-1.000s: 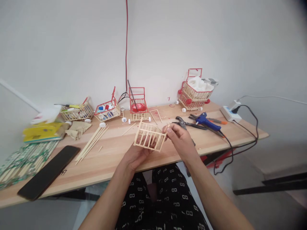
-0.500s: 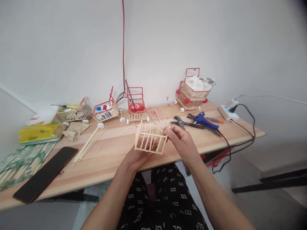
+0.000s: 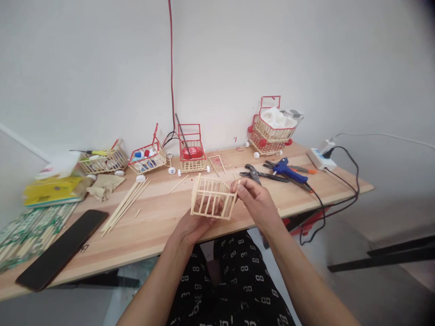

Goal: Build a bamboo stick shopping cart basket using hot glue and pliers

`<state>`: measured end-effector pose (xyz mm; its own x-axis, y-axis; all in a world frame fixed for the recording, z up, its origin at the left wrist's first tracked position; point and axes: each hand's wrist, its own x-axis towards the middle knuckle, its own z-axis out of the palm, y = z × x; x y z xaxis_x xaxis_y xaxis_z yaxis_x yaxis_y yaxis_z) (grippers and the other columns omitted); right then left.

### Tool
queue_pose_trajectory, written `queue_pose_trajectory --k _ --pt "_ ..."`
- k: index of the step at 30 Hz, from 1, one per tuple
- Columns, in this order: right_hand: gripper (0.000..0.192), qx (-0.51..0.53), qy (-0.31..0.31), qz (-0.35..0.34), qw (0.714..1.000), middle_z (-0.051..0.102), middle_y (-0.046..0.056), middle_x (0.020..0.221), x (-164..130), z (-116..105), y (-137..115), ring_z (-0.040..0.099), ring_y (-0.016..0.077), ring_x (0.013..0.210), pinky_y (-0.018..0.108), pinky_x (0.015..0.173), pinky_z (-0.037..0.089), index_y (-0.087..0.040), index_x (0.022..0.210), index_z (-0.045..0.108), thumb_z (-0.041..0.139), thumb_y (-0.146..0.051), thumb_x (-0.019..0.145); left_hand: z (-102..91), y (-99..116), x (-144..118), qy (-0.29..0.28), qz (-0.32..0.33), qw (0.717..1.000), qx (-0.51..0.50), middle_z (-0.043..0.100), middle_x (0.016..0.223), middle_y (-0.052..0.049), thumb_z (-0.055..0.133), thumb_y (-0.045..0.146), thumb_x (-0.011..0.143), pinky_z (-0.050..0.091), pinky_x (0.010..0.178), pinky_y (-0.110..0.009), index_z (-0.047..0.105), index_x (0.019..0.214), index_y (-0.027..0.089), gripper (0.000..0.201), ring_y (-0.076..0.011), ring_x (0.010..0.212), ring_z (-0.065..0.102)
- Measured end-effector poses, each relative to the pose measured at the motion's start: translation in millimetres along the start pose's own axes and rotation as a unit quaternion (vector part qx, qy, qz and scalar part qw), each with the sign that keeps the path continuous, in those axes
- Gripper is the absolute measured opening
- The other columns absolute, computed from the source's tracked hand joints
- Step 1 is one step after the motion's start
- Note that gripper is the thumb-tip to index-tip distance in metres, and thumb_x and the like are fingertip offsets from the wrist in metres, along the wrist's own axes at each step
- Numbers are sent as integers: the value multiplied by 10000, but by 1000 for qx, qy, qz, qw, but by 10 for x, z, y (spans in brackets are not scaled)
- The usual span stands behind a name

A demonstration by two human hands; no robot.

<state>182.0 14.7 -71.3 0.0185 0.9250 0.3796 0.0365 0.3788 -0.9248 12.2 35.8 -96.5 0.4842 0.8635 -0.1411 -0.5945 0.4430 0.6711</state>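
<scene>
While left hand (image 3: pixel 195 224) cups stick basket (image 3: pixel 212 198) from below | right hand (image 3: pixel 253 199) fingers pinch its top corner | above table (image 3: pixel 163 226) edge

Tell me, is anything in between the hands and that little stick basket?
Nothing visible. The left hand cups the bare stick basket from below, and the right hand pinches its right top corner.

Nothing really legible here; the yellow packet (image 3: pixel 50 190) at 9 o'clock has print too blurry to read.
</scene>
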Motion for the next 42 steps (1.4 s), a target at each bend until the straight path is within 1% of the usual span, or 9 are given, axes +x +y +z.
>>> queue_pose_trajectory --k 5,10,14,19,23,27,31,37,42 --pt "204 47 24 -12 999 558 1 801 14 -5 29 526 139 742 262 730 435 -217 800 586 556 -384 913 22 -11 -50 -7 -3 1000 17 616 773 -25 852 212 599 350 479 -181 640 742 144 264 -95 670 546" --pt "237 79 67 -20 994 549 9 808 55 -75 -2 513 144 725 269 702 452 -221 781 567 572 -429 896 17 -6 -133 4 14 1000 2 562 704 6 819 171 633 338 488 -178 614 678 132 213 -56 586 457" --pt "229 92 103 -41 990 537 7 813 94 -209 -24 503 139 714 266 688 453 -224 784 570 584 -426 891 -57 63 -240 39 27 999 8 567 723 5 813 184 646 341 488 -177 634 668 128 189 -55 588 449" --pt "236 44 141 -49 988 553 8 816 79 -376 21 516 145 729 280 726 460 -221 789 586 591 -436 886 -246 341 -381 120 104 984 83 574 666 3 833 198 615 370 528 -173 684 693 117 187 -64 606 477" --pt "242 -12 142 -41 989 581 15 811 -4 -410 56 531 152 723 280 720 459 -219 803 595 587 -447 885 -412 665 -433 190 177 953 157 637 710 -3 855 181 555 377 558 -183 713 720 131 224 -69 624 507" --pt "218 -63 81 -33 994 596 23 825 -100 -372 48 558 164 766 270 731 458 -221 799 603 567 -407 907 -529 905 -372 207 197 922 263 661 729 2 859 219 553 387 589 -203 731 735 161 230 -81 625 524" --pt "196 -79 21 -40 996 591 27 820 -164 -329 31 566 171 784 268 715 459 -222 799 597 537 -355 930 -535 1013 -195 209 215 880 368 683 760 -16 855 258 555 406 654 -225 737 726 168 226 -110 669 554" --pt "163 -112 -40 -65 991 591 35 841 -249 -338 49 573 180 830 292 757 440 -226 813 593 513 -275 947 -375 1116 181 162 217 824 498 688 723 -29 820 315 582 412 669 -261 735 721 168 220 -153 673 574" --pt "153 -116 -86 -77 986 603 32 834 -333 -311 53 582 169 820 295 753 437 -225 829 593 501 -236 951 -32 1139 549 88 217 719 654 697 690 -40 738 325 657 398 608 -265 730 690 160 169 -168 625 577"
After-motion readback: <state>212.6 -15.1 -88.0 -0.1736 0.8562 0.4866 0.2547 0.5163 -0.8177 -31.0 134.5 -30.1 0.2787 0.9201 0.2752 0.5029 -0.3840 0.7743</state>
